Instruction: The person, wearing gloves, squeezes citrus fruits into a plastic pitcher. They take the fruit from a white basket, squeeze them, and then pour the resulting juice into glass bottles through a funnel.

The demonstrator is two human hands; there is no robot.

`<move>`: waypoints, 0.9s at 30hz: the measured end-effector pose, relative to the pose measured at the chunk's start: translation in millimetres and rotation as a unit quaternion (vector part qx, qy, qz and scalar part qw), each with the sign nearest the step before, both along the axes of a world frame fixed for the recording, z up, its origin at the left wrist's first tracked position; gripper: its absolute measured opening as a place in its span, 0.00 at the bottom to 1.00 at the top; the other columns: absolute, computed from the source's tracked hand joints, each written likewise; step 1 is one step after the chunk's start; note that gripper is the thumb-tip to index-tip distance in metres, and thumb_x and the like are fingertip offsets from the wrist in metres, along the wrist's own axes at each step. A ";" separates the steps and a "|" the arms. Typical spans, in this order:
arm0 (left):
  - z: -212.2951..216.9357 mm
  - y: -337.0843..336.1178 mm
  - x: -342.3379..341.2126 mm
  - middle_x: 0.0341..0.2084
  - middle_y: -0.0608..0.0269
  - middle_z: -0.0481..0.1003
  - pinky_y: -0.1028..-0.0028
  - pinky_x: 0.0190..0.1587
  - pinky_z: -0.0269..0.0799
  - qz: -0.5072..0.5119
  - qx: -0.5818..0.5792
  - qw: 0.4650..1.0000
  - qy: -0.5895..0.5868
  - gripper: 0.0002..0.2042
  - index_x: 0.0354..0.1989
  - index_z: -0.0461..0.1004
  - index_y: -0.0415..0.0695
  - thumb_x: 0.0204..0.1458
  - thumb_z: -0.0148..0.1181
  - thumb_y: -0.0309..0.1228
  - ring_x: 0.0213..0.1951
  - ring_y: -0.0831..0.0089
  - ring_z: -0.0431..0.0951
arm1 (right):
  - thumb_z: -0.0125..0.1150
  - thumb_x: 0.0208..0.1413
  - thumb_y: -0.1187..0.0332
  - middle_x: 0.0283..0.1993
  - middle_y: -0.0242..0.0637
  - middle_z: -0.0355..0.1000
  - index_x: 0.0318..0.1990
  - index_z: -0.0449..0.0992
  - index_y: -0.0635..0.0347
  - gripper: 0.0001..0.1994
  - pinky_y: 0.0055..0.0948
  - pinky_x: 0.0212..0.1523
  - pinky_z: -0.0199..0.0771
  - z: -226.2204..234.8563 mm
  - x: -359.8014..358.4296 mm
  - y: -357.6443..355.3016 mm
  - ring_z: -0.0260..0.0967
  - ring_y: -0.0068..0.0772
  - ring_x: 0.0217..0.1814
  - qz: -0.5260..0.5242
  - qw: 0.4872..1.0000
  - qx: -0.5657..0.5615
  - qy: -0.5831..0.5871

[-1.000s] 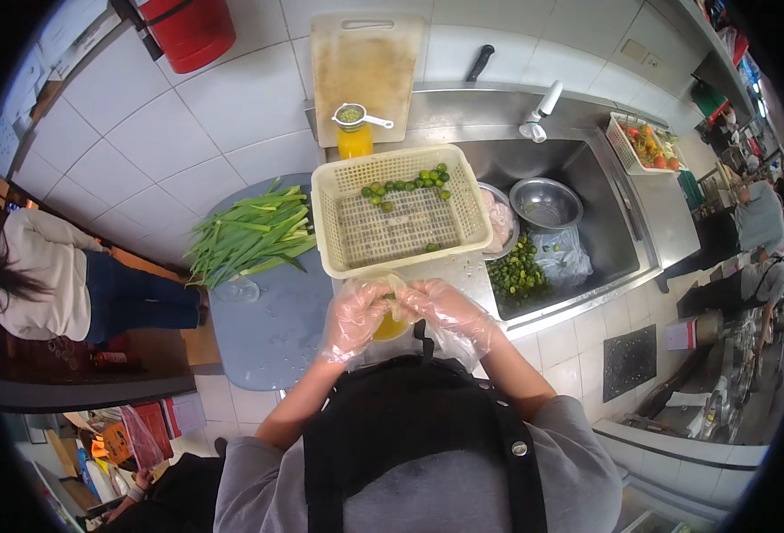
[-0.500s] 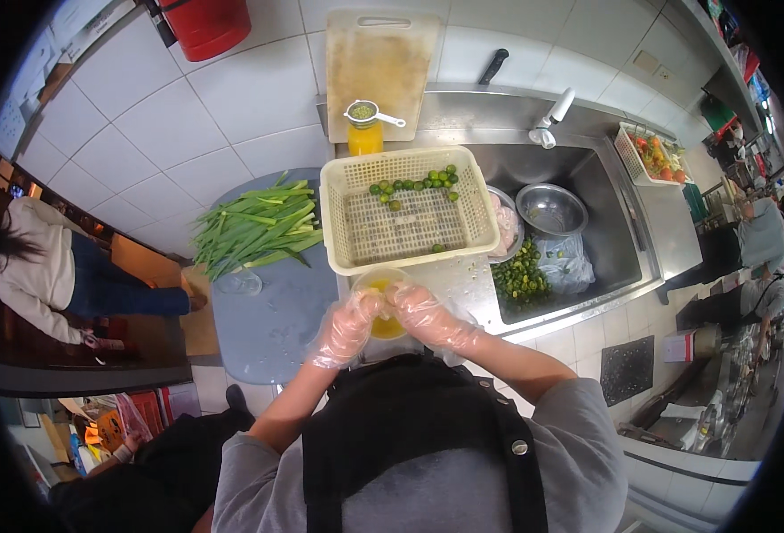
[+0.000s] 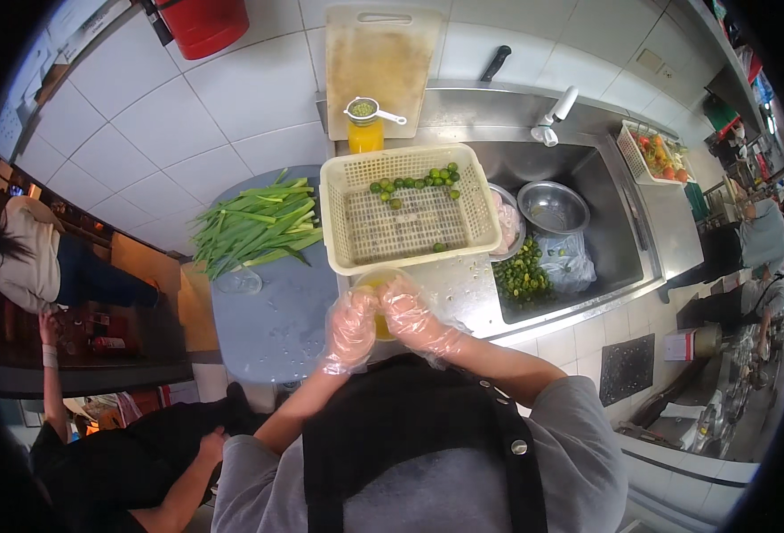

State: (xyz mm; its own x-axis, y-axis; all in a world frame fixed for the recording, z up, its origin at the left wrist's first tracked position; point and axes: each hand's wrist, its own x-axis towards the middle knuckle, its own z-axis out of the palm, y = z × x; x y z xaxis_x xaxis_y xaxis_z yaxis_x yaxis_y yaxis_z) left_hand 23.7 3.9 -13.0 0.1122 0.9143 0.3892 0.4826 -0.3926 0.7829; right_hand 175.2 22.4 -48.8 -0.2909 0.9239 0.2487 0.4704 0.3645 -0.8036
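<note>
Both of my hands wear clear plastic gloves and meet over a clear round container (image 3: 372, 278) with yellow liquid in it. My left hand (image 3: 349, 330) is closed, its fingertips drawn together above the container. Against it, my right hand (image 3: 417, 318) is closed in a similar pinch. Whatever lies between the fingers is hidden. Just beyond stands a cream plastic basket (image 3: 332, 218) with several small green citrus fruits (image 3: 420, 183) in it. Behind the basket, a small white-rimmed strainer (image 3: 363, 108) holding green bits rests on a jar of yellow-orange liquid (image 3: 365, 136).
Long green leaves (image 3: 263, 222) lie on a grey board (image 3: 268, 329) at left. In the steel sink (image 3: 601, 266) are metal bowls (image 3: 552, 209), cut green citrus pieces (image 3: 524, 275) and a plastic bag (image 3: 567, 266). A cutting board (image 3: 379, 62) leans behind. Other people are nearby.
My hands have drawn closer together over the container, covering more of it; my right hand has shifted slightly left. At lower left, a co-worker's arm now reaches toward the dark counter.
</note>
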 end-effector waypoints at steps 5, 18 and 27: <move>1.4 4.4 0.3 0.34 0.50 0.77 0.61 0.37 0.74 0.003 0.034 0.999 0.023 0.02 0.36 0.74 0.41 0.56 0.58 0.22 0.35 0.51 0.78 | 0.50 0.59 0.73 0.39 0.52 0.71 0.43 0.72 0.64 0.08 0.51 0.48 0.68 -4.5 2.9 5.2 0.68 0.56 0.44 0.022 0.980 0.098 -0.174; 12.5 14.6 -6.3 0.35 0.52 0.78 0.64 0.41 0.77 -0.053 -0.037 0.998 0.002 0.09 0.39 0.75 0.42 0.49 0.60 0.19 0.37 0.53 0.80 | 0.58 0.58 0.60 0.41 0.42 0.77 0.41 0.80 0.53 0.11 0.46 0.45 0.72 69.7 160.1 36.1 0.75 0.45 0.46 -0.181 0.895 0.087 -0.399; 16.8 4.3 5.0 0.35 0.57 0.79 0.65 0.43 0.76 -0.107 -0.036 0.992 0.051 0.07 0.36 0.75 0.41 0.49 0.60 0.19 0.38 0.56 0.79 | 0.55 0.58 0.56 0.54 0.50 0.75 0.50 0.78 0.63 0.21 0.42 0.56 0.72 -25.0 87.7 173.5 0.74 0.47 0.57 -0.025 0.820 -0.260 -0.510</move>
